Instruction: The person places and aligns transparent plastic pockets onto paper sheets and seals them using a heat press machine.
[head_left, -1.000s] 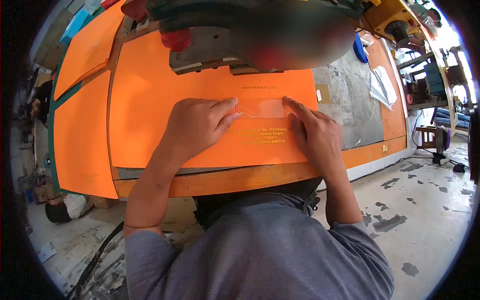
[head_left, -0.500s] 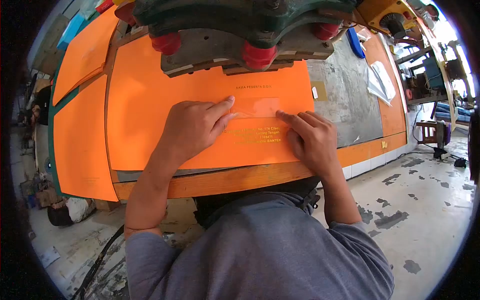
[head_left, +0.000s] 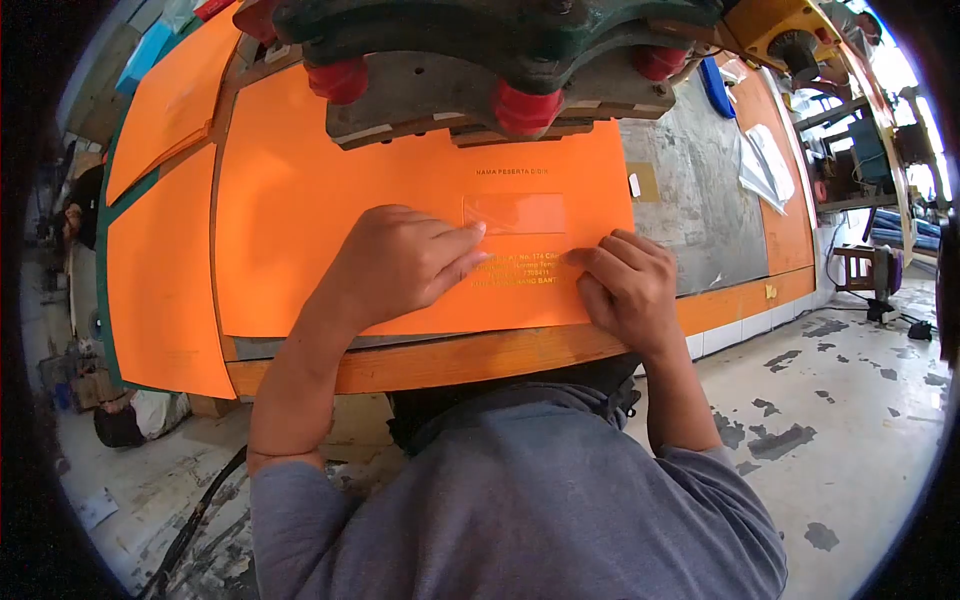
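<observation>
A large orange sheet (head_left: pixel 290 210) with gold printed lettering (head_left: pixel 515 270) lies on the worktable under a press. On it rests a small clear plastic rectangle (head_left: pixel 515 213), just above the lower lettering. My left hand (head_left: pixel 400 260) is at the rectangle's lower left corner, index fingertip touching it. Its thumb sits lower on the sheet, apart from the index finger, with nothing visible between them. My right hand (head_left: pixel 632 285) rests at the sheet's right side. Its index finger points at the end of the lettering, while the other fingers are curled, holding nothing visible.
Overhead hangs the green press head (head_left: pixel 440 40) with red knobs (head_left: pixel 525 108). More orange sheets (head_left: pixel 165 270) lie at left. A grey metal plate (head_left: pixel 700 200), a blue object (head_left: pixel 716 88) and clear plastic pieces (head_left: pixel 765 165) are at right. A yellow control box (head_left: pixel 780 40) is beyond.
Both hands have shifted down off the clear plastic rectangle's upper left and right edges. The rectangle now lies flat and more fully visible. The right index finger has moved down beside the lettering.
</observation>
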